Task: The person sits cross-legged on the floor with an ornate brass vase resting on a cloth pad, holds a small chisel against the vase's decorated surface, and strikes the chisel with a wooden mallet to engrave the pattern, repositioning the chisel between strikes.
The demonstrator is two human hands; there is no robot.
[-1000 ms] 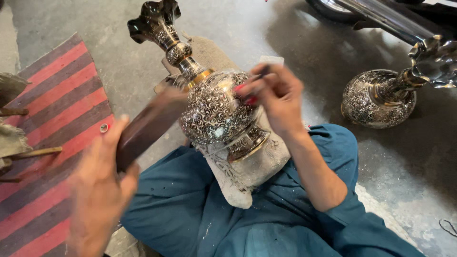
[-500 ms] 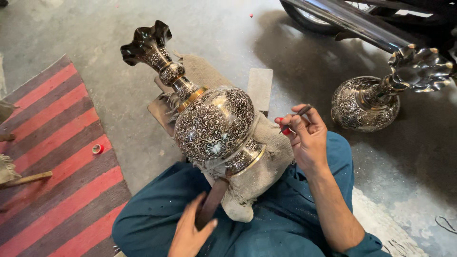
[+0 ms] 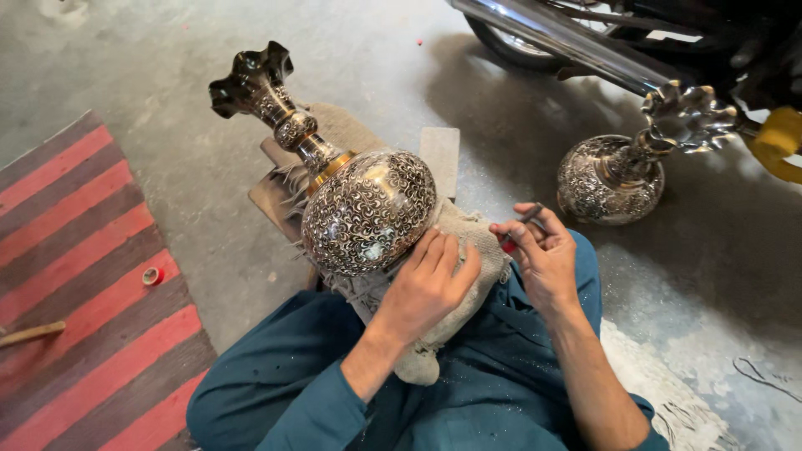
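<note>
- left hand (image 3: 428, 288), at about 6 o'clock, lies mostly flat on the base of the engraved vase (image 3: 368, 213), fingers spread and gripping nothing; best kept pressing so the vase cannot roll.
- right hand (image 3: 541, 255), at 4 o'clock, pinches a thin chisel (image 3: 525, 219); a short, firm grip suits fine cuts.
- vase lies tilted on burlap padding (image 3: 476, 238) over the lap, neck toward 11 o'clock.
- a second vase (image 3: 614, 175) stands at 2 o'clock.

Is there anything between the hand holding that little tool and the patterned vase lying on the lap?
Partly. The left hand rests on the vase at its base end, on the burlap cloth, and lies between the vase and the right hand with its small tool. The vase's upper side is uncovered.
</note>
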